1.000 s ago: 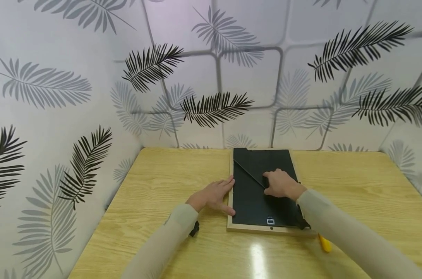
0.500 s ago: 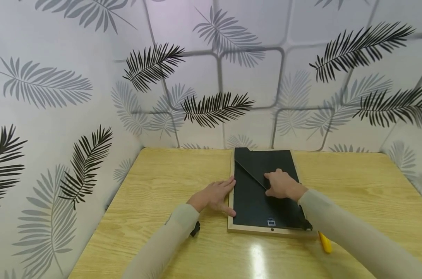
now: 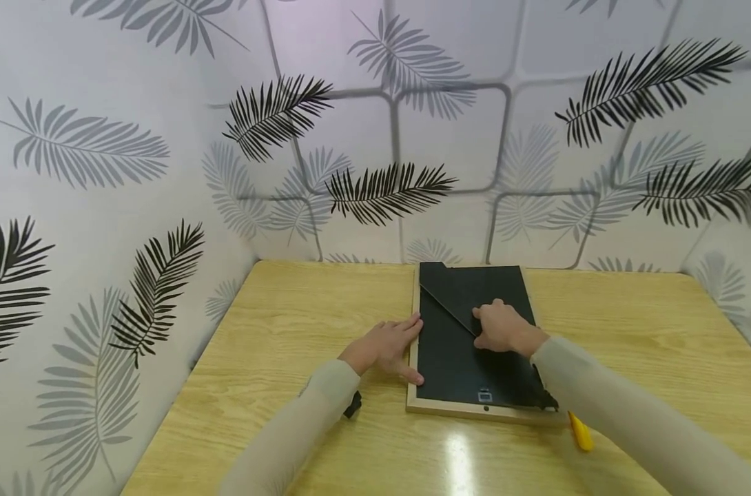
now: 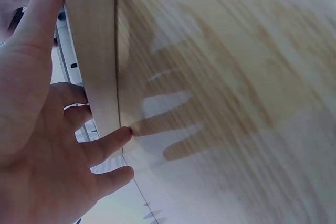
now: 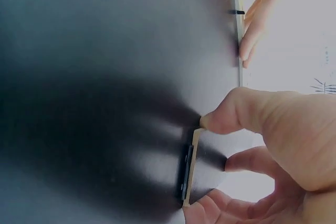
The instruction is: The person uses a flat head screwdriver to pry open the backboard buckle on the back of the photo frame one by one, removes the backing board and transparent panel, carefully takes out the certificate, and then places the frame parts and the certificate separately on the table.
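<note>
A picture frame with a light wooden rim (image 3: 446, 407) lies face down, its black backing board (image 3: 453, 368) upward. A black easel stand (image 3: 434, 275) is attached to the backing and slants from the top left corner towards the middle. My right hand (image 3: 504, 326) grips the stand's inner end; in the right wrist view, thumb and a finger take the two ends of its tan edge (image 5: 193, 166). My left hand (image 3: 384, 350) rests spread against the rim's left side, fingertips and thumb on the edge. In the left wrist view its fingers (image 4: 107, 148) look fairly straight.
The frame lies on a wood-grain table (image 3: 289, 331). A yellow handle (image 3: 580, 434) sticks out beside the right forearm, the rest hidden. A small metal hanger (image 3: 485, 396) is on the backing's near end. Behind stands a leaf-patterned wall (image 3: 363, 145).
</note>
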`<move>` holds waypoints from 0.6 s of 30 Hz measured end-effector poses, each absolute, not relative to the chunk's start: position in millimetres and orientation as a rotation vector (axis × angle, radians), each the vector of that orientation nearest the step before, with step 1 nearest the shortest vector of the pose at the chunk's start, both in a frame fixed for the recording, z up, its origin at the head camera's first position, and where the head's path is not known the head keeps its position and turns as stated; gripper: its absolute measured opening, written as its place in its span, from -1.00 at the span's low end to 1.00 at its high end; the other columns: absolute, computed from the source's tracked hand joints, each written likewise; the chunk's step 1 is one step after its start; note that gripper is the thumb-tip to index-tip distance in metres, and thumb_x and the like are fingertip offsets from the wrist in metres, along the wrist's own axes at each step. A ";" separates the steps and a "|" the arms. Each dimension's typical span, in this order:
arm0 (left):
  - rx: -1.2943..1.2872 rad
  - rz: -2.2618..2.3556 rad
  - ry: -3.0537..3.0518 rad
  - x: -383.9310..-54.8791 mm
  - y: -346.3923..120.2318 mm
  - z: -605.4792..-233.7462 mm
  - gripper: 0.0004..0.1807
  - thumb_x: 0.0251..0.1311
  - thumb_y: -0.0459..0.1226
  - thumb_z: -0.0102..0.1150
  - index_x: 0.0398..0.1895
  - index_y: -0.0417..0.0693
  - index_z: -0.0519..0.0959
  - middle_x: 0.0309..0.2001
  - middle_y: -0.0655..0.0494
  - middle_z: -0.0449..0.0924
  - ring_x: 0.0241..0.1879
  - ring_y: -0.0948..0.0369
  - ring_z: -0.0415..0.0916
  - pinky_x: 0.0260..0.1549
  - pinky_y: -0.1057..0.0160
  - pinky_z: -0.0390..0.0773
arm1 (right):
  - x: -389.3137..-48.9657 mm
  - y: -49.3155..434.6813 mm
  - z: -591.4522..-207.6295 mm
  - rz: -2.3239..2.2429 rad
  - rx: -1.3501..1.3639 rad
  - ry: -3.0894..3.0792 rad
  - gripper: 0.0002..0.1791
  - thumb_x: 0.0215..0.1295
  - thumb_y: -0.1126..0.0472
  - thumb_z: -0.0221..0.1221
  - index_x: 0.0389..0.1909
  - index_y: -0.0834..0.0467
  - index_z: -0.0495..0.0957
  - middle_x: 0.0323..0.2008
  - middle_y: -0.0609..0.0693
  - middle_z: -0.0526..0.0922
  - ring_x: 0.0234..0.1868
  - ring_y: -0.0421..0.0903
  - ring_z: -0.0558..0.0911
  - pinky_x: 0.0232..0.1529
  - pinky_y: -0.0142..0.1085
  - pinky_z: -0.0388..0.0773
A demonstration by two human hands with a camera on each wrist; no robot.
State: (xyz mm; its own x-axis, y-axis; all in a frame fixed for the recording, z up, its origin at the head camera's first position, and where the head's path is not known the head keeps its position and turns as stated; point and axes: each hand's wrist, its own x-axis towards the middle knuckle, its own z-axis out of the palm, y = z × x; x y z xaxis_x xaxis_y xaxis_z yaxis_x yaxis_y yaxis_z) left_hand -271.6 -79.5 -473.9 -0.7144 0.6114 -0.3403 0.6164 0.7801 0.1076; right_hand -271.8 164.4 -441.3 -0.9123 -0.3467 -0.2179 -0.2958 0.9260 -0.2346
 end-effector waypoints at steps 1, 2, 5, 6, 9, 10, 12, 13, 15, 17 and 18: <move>0.935 -0.024 2.615 -271.9 -78.8 -472.9 0.28 -0.14 0.42 0.14 0.52 0.03 -0.21 0.51 0.13 -0.38 0.41 0.00 -0.05 0.32 -0.06 -0.02 | -271.7 164.3 -440.9 -0.287 -0.486 2.835 -0.35 0.11 0.23 0.29 0.21 0.44 0.37 0.14 0.42 0.41 -0.01 0.23 0.42 -0.06 0.06 0.47; 0.931 -0.026 2.616 -272.2 -78.1 -472.1 0.28 -0.14 0.42 0.15 0.52 0.03 -0.21 0.51 0.13 -0.37 0.41 0.00 -0.05 0.32 -0.06 -0.01 | -271.6 164.3 -440.6 -0.290 -0.487 2.839 -0.34 0.11 0.23 0.29 0.21 0.44 0.37 0.14 0.42 0.41 -0.02 0.22 0.42 -0.08 0.05 0.47; 0.919 -0.031 2.612 -271.7 -77.4 -471.1 0.27 -0.14 0.41 0.15 0.52 0.03 -0.21 0.51 0.14 -0.37 0.41 0.00 -0.04 0.31 -0.06 -0.01 | -271.7 165.0 -442.7 -0.288 -0.484 2.845 -0.33 0.12 0.21 0.29 0.21 0.44 0.37 0.14 0.42 0.41 -0.02 0.22 0.43 -0.08 0.06 0.48; 0.916 -0.032 2.612 -271.3 -77.0 -470.9 0.27 -0.13 0.41 0.16 0.52 0.03 -0.21 0.51 0.13 -0.37 0.41 -0.01 -0.03 0.31 -0.07 0.00 | -271.9 165.4 -443.6 -0.290 -0.480 2.843 -0.33 0.12 0.21 0.29 0.22 0.43 0.36 0.15 0.42 0.41 -0.02 0.22 0.43 -0.07 0.06 0.47; 0.909 -0.048 2.614 -270.4 -75.5 -469.5 0.27 -0.13 0.41 0.16 0.52 0.03 -0.21 0.51 0.14 -0.37 0.40 -0.01 -0.01 0.31 -0.07 0.00 | -273.4 166.3 -444.1 -0.286 -0.466 2.830 -0.32 0.14 0.19 0.29 0.23 0.42 0.35 0.16 0.42 0.39 0.02 0.23 0.42 -0.03 0.07 0.46; 0.908 -0.059 2.611 -269.9 -74.7 -469.0 0.27 -0.13 0.41 0.16 0.52 0.03 -0.21 0.51 0.14 -0.37 0.40 -0.01 -0.01 0.31 -0.07 0.00 | -273.9 166.8 -443.3 -0.279 -0.463 2.822 -0.33 0.14 0.19 0.29 0.24 0.42 0.35 0.17 0.42 0.39 0.03 0.23 0.42 -0.03 0.07 0.46; 0.910 -0.086 2.608 -268.7 -73.0 -467.5 0.27 -0.13 0.41 0.15 0.52 0.02 -0.22 0.51 0.13 -0.37 0.40 -0.01 0.00 0.31 -0.06 0.01 | -274.9 167.6 -439.9 -0.262 -0.467 2.810 -0.33 0.14 0.19 0.29 0.23 0.43 0.35 0.17 0.42 0.38 0.07 0.26 0.40 -0.02 0.07 0.45; 0.908 -0.100 2.608 -268.4 -72.4 -467.0 0.28 -0.13 0.41 0.15 0.52 0.02 -0.22 0.51 0.13 -0.36 0.40 -0.01 0.00 0.31 -0.06 0.01 | -275.4 167.8 -437.4 -0.249 -0.469 2.810 -0.32 0.14 0.19 0.29 0.23 0.43 0.35 0.17 0.42 0.38 0.08 0.28 0.40 -0.02 0.08 0.44; 0.902 -0.119 2.606 -267.8 -71.5 -465.2 0.28 -0.13 0.42 0.14 0.52 0.02 -0.23 0.51 0.12 -0.37 0.40 -0.01 0.00 0.31 -0.06 0.01 | -276.8 168.4 -430.7 -0.219 -0.479 2.822 -0.33 0.13 0.19 0.28 0.22 0.44 0.37 0.15 0.42 0.40 0.10 0.32 0.38 -0.02 0.10 0.43; 0.897 -0.128 2.608 -267.7 -71.1 -464.1 0.29 -0.14 0.42 0.14 0.52 0.01 -0.22 0.51 0.11 -0.35 0.39 -0.02 0.00 0.31 -0.07 0.01 | -277.9 170.4 -423.7 -0.206 -0.492 2.834 -0.34 0.11 0.21 0.28 0.20 0.44 0.38 0.13 0.42 0.41 0.09 0.34 0.38 -0.05 0.09 0.43; 0.894 -0.129 2.610 -267.7 -71.5 -464.4 0.29 -0.15 0.42 0.14 0.52 0.00 -0.21 0.51 0.11 -0.34 0.39 -0.02 0.00 0.31 -0.07 0.02 | -277.7 172.2 -420.7 -0.202 -0.500 2.836 -0.35 0.10 0.21 0.28 0.20 0.45 0.38 0.13 0.42 0.41 0.09 0.35 0.38 -0.08 0.07 0.44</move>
